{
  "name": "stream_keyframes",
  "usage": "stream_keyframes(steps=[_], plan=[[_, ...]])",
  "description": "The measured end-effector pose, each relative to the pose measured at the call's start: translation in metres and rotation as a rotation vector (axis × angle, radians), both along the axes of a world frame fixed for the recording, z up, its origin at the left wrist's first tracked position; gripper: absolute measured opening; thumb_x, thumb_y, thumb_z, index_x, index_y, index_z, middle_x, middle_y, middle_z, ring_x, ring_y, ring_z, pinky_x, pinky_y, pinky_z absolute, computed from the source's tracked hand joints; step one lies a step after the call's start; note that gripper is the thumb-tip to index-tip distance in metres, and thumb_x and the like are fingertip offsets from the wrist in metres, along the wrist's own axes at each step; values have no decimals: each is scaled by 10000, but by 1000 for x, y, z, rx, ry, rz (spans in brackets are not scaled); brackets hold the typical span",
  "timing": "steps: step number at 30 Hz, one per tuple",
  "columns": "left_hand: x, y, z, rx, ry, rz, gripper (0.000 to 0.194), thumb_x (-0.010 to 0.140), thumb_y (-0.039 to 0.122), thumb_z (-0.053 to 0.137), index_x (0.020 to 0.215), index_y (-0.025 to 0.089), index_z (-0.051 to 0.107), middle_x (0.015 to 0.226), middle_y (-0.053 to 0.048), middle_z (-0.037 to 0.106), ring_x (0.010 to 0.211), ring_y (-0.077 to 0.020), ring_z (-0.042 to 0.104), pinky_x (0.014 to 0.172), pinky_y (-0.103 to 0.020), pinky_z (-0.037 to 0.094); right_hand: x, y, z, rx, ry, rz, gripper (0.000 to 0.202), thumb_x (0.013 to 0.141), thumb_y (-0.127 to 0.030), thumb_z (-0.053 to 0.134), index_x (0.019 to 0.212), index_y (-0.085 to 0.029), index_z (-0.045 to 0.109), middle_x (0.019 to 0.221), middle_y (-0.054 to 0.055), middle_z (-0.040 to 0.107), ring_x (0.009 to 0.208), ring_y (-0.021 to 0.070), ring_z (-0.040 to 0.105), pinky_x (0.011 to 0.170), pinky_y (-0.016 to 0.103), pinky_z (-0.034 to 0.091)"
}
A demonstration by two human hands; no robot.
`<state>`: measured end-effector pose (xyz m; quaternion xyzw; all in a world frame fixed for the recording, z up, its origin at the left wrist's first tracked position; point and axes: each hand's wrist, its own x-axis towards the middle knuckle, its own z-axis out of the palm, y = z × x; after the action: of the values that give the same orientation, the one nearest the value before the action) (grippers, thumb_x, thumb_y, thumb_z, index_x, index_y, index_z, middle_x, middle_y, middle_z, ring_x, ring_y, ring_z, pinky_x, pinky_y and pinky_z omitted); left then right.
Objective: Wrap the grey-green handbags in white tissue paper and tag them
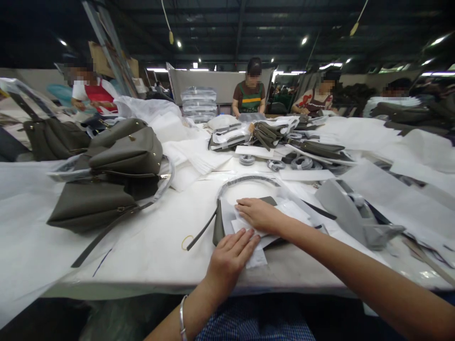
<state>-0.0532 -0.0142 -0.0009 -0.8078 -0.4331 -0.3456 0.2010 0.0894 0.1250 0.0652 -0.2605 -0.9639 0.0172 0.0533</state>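
In front of me an olive-grey handbag lies on the table, mostly hidden by white wrapping paper. Its curved handle is wrapped in clear plastic and arches away from me. My left hand rests on the near side of the paper, fingers stretched out. Higher up, my right hand lies flat across the paper, pressing it to the bag. The two hands are close together, and neither grips anything. A dark strap sticks out to the left, beside a yellow rubber band.
Olive handbags are piled at the left. Coiled, wrapped straps and more bags lie farther back. Grey stiff pieces and white sheets cover the right. Several co-workers, including one person opposite, sit around the table.
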Motion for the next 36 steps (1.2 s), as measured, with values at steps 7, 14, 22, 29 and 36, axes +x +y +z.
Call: stream_keyframes(steps=[7, 14, 22, 29, 36], plan=[[0, -1, -1, -18, 5, -9, 374, 1038, 189, 399, 1382, 198, 546, 1361, -36, 632, 1230, -207, 602, 955, -367, 504, 68, -77, -6, 78, 412, 29, 304, 973, -172, 515, 1246, -172, 649, 1240, 112, 691, 1190, 225, 627, 1049, 407, 528], [-2, -3, 1, -94, -9, -39, 409, 1004, 135, 456, 1400, 204, 528, 1396, -48, 603, 1271, -221, 574, 1008, -384, 480, 111, -144, -71, 219, 364, 110, 530, 934, -99, 560, 1452, -161, 466, 1380, 108, 618, 1369, 241, 488, 1152, 498, 415], [-2, -4, 3, -134, 7, -50, 494, 949, 167, 568, 1436, 198, 488, 1409, -69, 588, 1288, -240, 562, 1030, -397, 477, 92, -152, -89, 234, 317, 43, 545, 922, -78, 506, 1460, -158, 468, 1470, 126, 527, 1394, 279, 452, 1136, 534, 416], [-2, -5, 4, -170, 11, -51, 524, 945, 237, 607, 1450, 208, 471, 1422, -76, 575, 1297, -246, 553, 1042, -406, 479, 73, -153, -88, 230, 669, 112, 392, 950, -69, 485, 1304, -187, 607, 1212, 86, 723, 1214, 211, 630, 1043, 444, 527], [-3, -4, 1, -159, 22, -33, 548, 941, 303, 624, 1457, 212, 461, 1430, -66, 570, 1308, -244, 542, 1050, -404, 474, 70, -163, -90, 114, 705, 67, 441, 940, -14, 442, 1321, -189, 580, 1169, 79, 735, 1154, 185, 658, 1042, 434, 528]])
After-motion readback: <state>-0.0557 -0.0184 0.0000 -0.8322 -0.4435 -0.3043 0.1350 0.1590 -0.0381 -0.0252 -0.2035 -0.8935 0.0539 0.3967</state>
